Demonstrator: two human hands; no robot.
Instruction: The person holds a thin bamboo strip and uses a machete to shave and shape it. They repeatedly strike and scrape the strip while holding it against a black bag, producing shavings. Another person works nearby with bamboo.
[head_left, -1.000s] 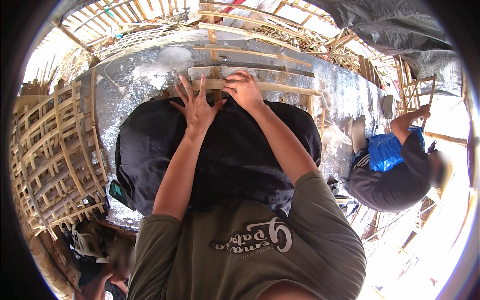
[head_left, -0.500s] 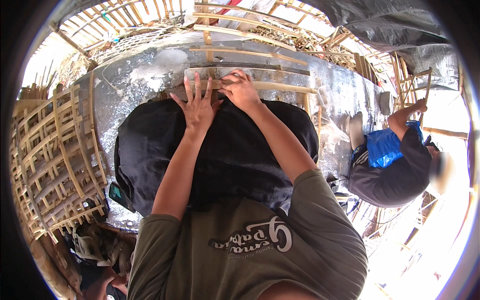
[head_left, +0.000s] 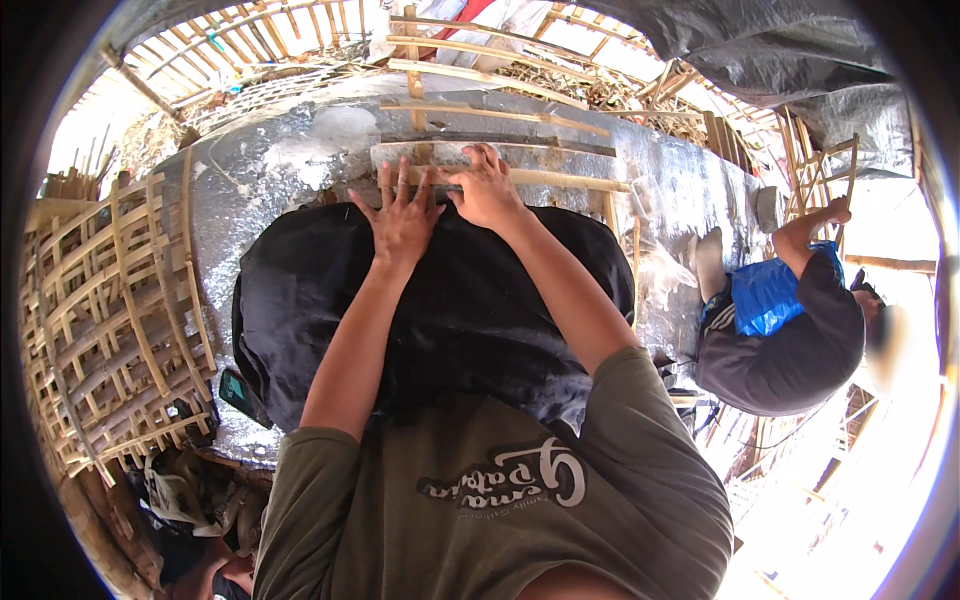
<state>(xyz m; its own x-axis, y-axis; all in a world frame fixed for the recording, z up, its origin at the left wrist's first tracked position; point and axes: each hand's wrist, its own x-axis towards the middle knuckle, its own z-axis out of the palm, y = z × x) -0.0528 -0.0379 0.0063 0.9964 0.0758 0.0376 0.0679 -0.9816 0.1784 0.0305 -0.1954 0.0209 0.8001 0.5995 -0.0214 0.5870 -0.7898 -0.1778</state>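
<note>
A pale bamboo slat lies crosswise in front of me, over an upright bamboo strip. My left hand rests where the two cross, palm down, its fingers stretched out and spread over the slat. Just to its right, my right hand has bent fingers closed around the same slat; the fingertips are partly hidden. Farther away, several more slats cross the upright strip, roughly parallel. Black cloth covers my lap beneath both forearms.
A woven bamboo panel stands at the left, with a phone beside my lap. The worn grey floor stretches around the frame. At the right a person in dark clothes sits with blue plastic. Another person's arm shows lower left.
My left hand has shifted slightly right, and its fingers lie closer together on the slat. My right hand stays on the slat with its fingers slightly repositioned.
</note>
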